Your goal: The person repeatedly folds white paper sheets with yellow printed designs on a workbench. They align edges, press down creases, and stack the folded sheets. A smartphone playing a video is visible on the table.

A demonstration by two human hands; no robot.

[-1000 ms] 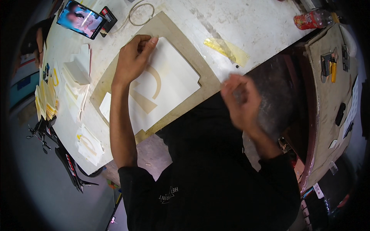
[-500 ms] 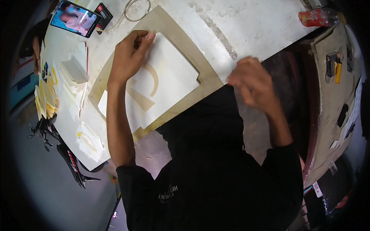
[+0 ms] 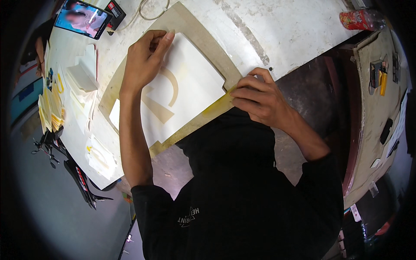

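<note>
A white notched sheet (image 3: 197, 82), marked with a tan curved band and a tan wedge, lies on a larger grey-beige board (image 3: 190, 21). My left hand (image 3: 147, 58) rests at the sheet's upper left corner, its fingers curled and thumb against them; whether paper is pinched there is hidden. By the sheet's right notch, my right hand (image 3: 262, 97) is closed at the board's near right edge. Its fingertips meet over the edge, and what they hold, if anything, cannot be made out. A yellow smear shows on the board beside those fingertips.
On the white table (image 3: 299, 30) are a phone (image 3: 82, 18) showing a video, a small black box (image 3: 116, 15), a cable (image 3: 141, 13) and a red-labelled bottle (image 3: 357, 19). Folded white paper pieces (image 3: 84, 71) lie left. A cardboard-topped surface (image 3: 368, 117) with lighters stands right.
My right hand has moved left from beyond the board's right corner onto its near edge, where its fingers now close. The left hand stays at the sheet's corner.
</note>
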